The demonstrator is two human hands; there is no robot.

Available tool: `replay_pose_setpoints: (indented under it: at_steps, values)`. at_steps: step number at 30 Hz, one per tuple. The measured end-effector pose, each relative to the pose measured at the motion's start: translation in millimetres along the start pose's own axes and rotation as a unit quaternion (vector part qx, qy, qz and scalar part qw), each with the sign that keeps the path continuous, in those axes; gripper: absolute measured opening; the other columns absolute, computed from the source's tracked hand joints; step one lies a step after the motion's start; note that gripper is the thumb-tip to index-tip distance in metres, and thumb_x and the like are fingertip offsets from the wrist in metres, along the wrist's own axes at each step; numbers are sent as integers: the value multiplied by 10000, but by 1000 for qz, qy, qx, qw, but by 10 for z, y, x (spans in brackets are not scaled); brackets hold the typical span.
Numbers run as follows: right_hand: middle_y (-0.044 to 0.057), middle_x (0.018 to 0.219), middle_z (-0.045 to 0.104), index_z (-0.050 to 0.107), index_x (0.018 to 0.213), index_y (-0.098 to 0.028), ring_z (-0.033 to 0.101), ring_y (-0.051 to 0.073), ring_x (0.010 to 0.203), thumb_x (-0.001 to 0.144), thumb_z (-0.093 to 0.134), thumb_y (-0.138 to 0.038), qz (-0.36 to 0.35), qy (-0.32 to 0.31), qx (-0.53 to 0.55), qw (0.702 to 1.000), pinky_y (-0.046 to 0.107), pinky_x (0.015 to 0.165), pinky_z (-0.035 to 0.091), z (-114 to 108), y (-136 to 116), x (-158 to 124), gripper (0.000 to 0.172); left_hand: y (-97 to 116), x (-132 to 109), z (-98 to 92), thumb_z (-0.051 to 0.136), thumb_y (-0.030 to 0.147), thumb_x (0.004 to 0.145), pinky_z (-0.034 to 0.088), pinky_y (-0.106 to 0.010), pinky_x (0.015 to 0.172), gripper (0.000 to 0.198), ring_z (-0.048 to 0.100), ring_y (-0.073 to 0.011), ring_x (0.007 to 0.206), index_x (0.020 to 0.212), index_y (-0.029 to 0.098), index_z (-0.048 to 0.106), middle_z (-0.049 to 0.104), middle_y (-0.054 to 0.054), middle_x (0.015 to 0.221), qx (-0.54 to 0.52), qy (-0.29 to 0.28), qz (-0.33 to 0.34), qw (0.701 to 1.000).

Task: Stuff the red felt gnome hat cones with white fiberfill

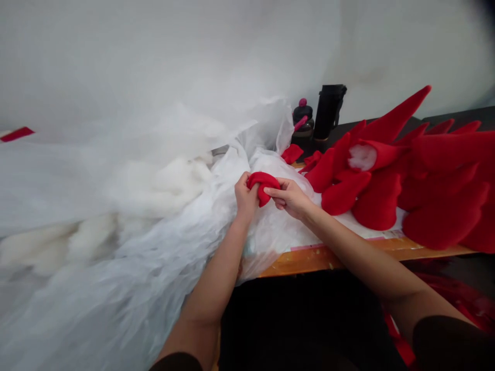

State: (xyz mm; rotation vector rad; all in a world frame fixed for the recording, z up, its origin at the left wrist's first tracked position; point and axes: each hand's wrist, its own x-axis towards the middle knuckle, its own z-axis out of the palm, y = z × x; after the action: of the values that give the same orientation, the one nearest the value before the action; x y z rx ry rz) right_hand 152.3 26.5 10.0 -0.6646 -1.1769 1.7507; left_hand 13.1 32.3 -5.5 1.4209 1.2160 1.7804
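Between my two hands, above the table's near edge, is a small red fabric piece (266, 180) with a curled rim. My left hand (246, 195) grips its left side, some fingers tucked into the fold. On the other side my right hand (291, 197) pinches it between thumb and fingers. White plastic sheeting (209, 206) lies beside and beneath my hands. Within that sheeting sits fluffy white stuffing (174, 180). To the right, several red fabric cones (375, 201) are heaped; one cone (381, 154) shows white stuffing at its opening.
A wooden table edge (301, 262) runs in front of me. At the back stand a black tumbler (328, 111) and a dark jar (303, 116) with a pink knob. Small red fabric pieces (292, 153) lie near them. A pale wall (386, 51) rises behind.
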Motion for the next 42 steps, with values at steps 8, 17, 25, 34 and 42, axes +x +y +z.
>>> replay_pose_setpoints:
  at_steps: [8, 17, 25, 34, 42]
  values:
    - [-145, 410, 348, 535, 843, -182, 152, 24, 279, 821, 735, -527, 108, -149, 70, 980, 150, 277, 221, -57, -20, -76, 399, -48, -32, 36, 643, 285, 812, 285, -264, 546, 297, 349, -121, 564, 614, 209, 435, 388, 34, 572, -11, -44, -10, 999]
    - [-152, 336, 333, 550, 841, -205, 168, 48, 242, 771, 750, -548, 103, -209, 82, 969, 169, 300, 345, -71, -59, -149, 403, 22, -39, 35, 705, 465, 808, 269, -271, 522, 427, 326, -115, 547, 608, 213, 423, 366, 31, 579, -57, -67, -22, 996]
    - [-134, 333, 364, 602, 851, -149, 187, 38, 252, 802, 732, -547, 135, -310, 68, 939, 193, 341, 450, -113, 16, -173, 421, 85, -90, 70, 695, 609, 788, 248, -260, 499, 540, 281, -98, 528, 616, 212, 373, 322, 46, 569, -70, -137, -46, 987]
    - [-62, 516, 585, 578, 903, -171, 458, 83, 343, 770, 780, -492, 122, -209, 88, 966, 263, 453, 559, -19, 83, -98, 402, -44, -37, 55, 691, 426, 824, 275, -245, 514, 445, 324, -85, 534, 609, 204, 372, 352, 50, 575, -46, -68, -63, 995]
    - [-78, 502, 555, 614, 847, -175, 382, 45, 360, 749, 805, -369, 45, -87, 97, 990, 196, 476, 514, -28, 92, -37, 290, -154, 9, 15, 646, 354, 828, 320, -228, 520, 306, 390, -93, 544, 645, 194, 459, 424, 51, 585, -35, -22, -68, 997]
